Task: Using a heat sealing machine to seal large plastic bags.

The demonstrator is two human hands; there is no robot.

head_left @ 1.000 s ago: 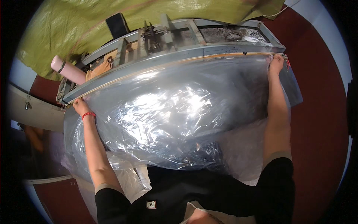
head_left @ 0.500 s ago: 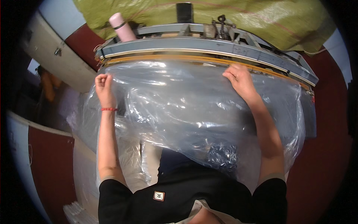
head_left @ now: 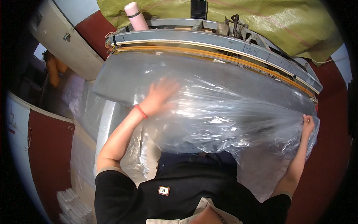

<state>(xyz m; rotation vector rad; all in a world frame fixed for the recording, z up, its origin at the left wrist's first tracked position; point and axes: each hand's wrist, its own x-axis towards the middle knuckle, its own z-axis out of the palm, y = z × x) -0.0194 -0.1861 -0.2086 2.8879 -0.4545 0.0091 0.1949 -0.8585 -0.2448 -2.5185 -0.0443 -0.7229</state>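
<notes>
A large sheet of clear plastic film (head_left: 220,119) lies crumpled across a grey work surface (head_left: 123,72) and hangs over its near edge. At the far right, my right hand (head_left: 307,125) pinches the film, and creases fan out from there toward the middle. My left hand (head_left: 160,97), blurred by motion, is over the film's left part with its fingers stretched out; whether it touches the film I cannot tell. A red bracelet (head_left: 140,111) circles my left wrist. Beyond the film runs a long grey metal bar (head_left: 209,39) with an orange strip (head_left: 179,49) along its near side.
A pink bottle (head_left: 136,16) with a dark band stands behind the bar's left end. Metal clamp parts (head_left: 235,26) rise behind its middle. Yellow-green woven sheeting (head_left: 268,22) covers the back. Stacked clear plastic (head_left: 74,207) lies at lower left, and a door (head_left: 63,37) stands at far left.
My right hand has moved right and nearer to me, pulling the film with it. My left hand has let go of the film's left part and moved right. The work surface's left end is now uncovered.
</notes>
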